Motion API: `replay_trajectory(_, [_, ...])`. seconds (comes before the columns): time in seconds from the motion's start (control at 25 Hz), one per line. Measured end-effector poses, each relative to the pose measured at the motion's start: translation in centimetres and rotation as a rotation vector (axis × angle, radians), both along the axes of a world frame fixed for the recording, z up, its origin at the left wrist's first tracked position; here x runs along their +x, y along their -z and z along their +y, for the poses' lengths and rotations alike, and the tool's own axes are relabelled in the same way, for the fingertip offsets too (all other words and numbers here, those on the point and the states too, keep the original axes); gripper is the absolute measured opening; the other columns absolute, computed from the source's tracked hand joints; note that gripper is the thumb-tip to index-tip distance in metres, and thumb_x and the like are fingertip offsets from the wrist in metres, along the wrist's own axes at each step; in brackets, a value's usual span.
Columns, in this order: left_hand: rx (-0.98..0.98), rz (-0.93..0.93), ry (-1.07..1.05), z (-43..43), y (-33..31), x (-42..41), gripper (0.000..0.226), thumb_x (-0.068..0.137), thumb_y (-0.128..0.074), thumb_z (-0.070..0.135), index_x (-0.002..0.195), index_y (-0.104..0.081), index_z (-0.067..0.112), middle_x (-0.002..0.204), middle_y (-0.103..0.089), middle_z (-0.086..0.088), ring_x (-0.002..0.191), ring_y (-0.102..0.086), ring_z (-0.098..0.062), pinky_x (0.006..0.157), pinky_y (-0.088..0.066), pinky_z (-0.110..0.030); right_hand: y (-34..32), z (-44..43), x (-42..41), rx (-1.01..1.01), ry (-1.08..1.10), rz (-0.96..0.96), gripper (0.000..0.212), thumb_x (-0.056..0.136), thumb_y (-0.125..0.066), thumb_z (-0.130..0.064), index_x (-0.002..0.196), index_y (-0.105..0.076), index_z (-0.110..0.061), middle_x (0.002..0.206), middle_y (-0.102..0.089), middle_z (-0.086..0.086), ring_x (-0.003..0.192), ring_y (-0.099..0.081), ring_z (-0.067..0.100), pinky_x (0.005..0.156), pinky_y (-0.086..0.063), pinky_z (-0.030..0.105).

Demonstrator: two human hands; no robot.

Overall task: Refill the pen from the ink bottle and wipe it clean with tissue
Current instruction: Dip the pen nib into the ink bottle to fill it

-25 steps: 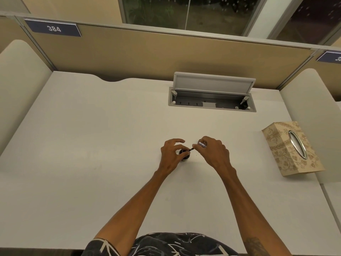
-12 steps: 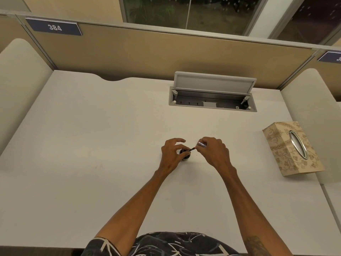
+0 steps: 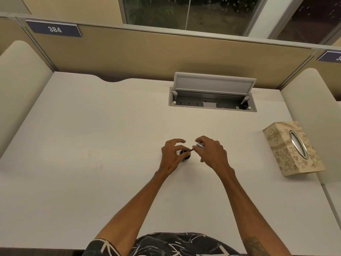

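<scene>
Here the left hand (image 3: 172,157) curls around the ink bottle (image 3: 185,155); the right hand (image 3: 212,154) pinches the pen (image 3: 198,146), tip at the bottle's mouth; tissue box (image 3: 293,148) at three o'clock.

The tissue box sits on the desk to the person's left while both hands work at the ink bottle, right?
Not quite. The head view shows the tissue box on the person's right, not left. Both hands, left hand and right hand, are indeed at the ink bottle.
</scene>
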State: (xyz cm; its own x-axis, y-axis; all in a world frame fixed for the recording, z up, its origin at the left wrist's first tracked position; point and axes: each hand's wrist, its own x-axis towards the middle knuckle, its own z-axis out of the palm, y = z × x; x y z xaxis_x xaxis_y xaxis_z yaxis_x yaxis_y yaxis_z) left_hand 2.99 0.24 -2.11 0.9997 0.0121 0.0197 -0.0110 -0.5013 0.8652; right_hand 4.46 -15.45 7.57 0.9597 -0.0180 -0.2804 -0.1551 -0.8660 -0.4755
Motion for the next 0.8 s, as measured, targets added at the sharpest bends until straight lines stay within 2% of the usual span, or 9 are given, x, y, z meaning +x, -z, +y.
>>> replay_trajectory(0.08, [0.018, -0.004, 0.002, -0.1, 0.0, 0.0, 0.013, 0.083, -0.076, 0.034, 0.093, -0.079, 0.027, 0.124, -0.063, 0.015, 0.124, -0.045, -0.009, 0.099, -0.031, -0.036, 0.1, 0.1, -0.1, -0.017, -0.025, 0.009, 0.016, 0.087, -0.056, -0.035, 0.099, -0.065, -0.031, 0.085, -0.069, -0.014, 0.055, -0.07, 0.011, 0.074, -0.052, 0.031])
replay_trajectory(0.24, [0.027, 0.011, 0.002, -0.2, 0.0, -0.1, 0.014, 0.084, -0.075, 0.034, 0.096, -0.078, 0.027, 0.125, -0.063, 0.014, 0.125, -0.046, -0.011, 0.1, -0.033, -0.039, 0.2, 0.1, 0.0, -0.05, -0.036, 0.023, 0.016, 0.086, -0.052, -0.03, 0.085, -0.067, -0.027, 0.071, -0.071, -0.005, 0.054, -0.07, 0.009, 0.064, -0.047, 0.027])
replay_trajectory(0.36, [0.021, 0.018, 0.002, -0.1, 0.0, -0.1, 0.017, 0.083, -0.075, 0.035, 0.099, -0.077, 0.028, 0.125, -0.063, 0.013, 0.125, -0.046, -0.011, 0.101, -0.035, -0.041, 0.2, 0.0, 0.0, -0.055, -0.044, 0.01, 0.017, 0.087, -0.051, -0.027, 0.083, -0.067, -0.026, 0.068, -0.07, -0.005, 0.055, -0.069, 0.009, 0.064, -0.047, 0.028])
replay_trajectory(0.6, [-0.027, 0.09, 0.012, 0.6, 0.1, -1.1, 0.047, 0.078, -0.079, 0.037, 0.123, -0.065, 0.037, 0.131, -0.058, 0.017, 0.127, -0.042, -0.008, 0.105, -0.03, -0.033, 0.1, -0.4, -0.3, -0.038, -0.01, -0.023, 0.017, 0.086, -0.051, -0.026, 0.082, -0.067, -0.027, 0.065, -0.069, -0.004, 0.062, -0.069, 0.011, 0.067, -0.049, 0.031])
replay_trajectory(0.8, [-0.026, 0.118, -0.015, 0.7, 0.1, -1.6, 0.05, 0.078, -0.08, 0.035, 0.125, -0.064, 0.036, 0.133, -0.058, 0.016, 0.128, -0.041, -0.005, 0.105, -0.028, -0.028, -0.2, -0.6, -0.7, -0.019, 0.007, -0.026, 0.017, 0.085, -0.05, -0.026, 0.082, -0.067, -0.026, 0.065, -0.068, -0.005, 0.055, -0.068, 0.008, 0.061, -0.045, 0.026])
